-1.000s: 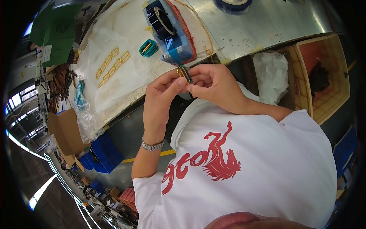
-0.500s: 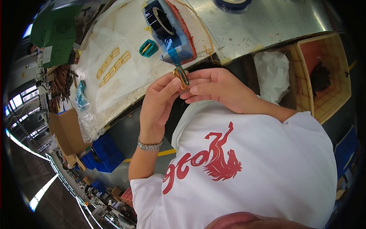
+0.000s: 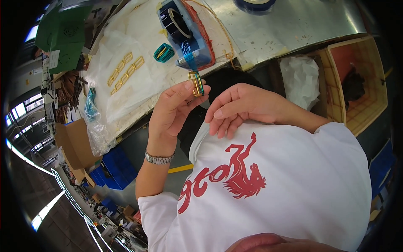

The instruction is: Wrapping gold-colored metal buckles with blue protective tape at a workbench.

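Note:
My left hand [image 3: 172, 113] pinches a small gold rectangular buckle [image 3: 195, 84] between thumb and fingertips, held up near the edge of the metal table [image 3: 294, 25]. A strip of blue tape runs from the buckle up to the blue tape dispenser [image 3: 184, 33] on the table. My right hand [image 3: 239, 109] hovers just to the right of the buckle with fingers loosely spread, holding nothing. A metal watch sits on my left wrist.
Two rows of gold buckles [image 3: 124, 71] lie on white plastic sheeting [image 3: 121, 88], with a teal-wrapped buckle [image 3: 163, 52] beside the dispenser. A wooden crate [image 3: 361, 84] with white paper [image 3: 300, 80] stands at right. Blue bins [image 3: 111, 168] and cardboard boxes [image 3: 71, 138] sit below left.
My right hand has let go of the buckle and drawn away to the right. The left hand keeps the buckle and has lifted it slightly toward the dispenser.

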The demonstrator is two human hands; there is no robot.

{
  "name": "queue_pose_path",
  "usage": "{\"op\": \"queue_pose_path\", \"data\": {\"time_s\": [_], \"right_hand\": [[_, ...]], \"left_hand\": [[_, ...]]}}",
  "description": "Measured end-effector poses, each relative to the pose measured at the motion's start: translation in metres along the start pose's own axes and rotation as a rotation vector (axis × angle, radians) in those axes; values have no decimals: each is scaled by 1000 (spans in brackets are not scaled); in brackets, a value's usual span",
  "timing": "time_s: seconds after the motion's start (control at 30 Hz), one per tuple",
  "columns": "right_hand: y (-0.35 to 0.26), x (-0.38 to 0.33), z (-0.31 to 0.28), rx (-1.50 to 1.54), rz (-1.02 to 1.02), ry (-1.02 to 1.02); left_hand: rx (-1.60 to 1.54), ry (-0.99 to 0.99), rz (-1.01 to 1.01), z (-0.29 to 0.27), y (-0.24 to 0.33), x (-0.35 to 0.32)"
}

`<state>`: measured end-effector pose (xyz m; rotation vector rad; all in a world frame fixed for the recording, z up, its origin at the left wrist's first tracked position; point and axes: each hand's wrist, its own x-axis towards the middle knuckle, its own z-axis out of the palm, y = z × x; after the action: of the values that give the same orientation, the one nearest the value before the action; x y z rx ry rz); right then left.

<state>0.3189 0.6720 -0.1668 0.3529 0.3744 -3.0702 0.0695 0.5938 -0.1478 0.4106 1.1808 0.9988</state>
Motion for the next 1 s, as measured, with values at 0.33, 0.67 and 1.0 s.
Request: {"op": "queue_pose_path", "data": {"time_s": [0.33, 0.67, 1.0], "right_hand": [[-6, 40, -19, -1054, -813, 424], [-9, 48, 0, -1049, -858, 535], [-11, 49, 3, -791, -775, 474]], "left_hand": [[23, 23, -189, 8, 37, 5], [69, 23, -297, 12, 54, 14], [941, 425, 877, 34, -26, -18]]}}
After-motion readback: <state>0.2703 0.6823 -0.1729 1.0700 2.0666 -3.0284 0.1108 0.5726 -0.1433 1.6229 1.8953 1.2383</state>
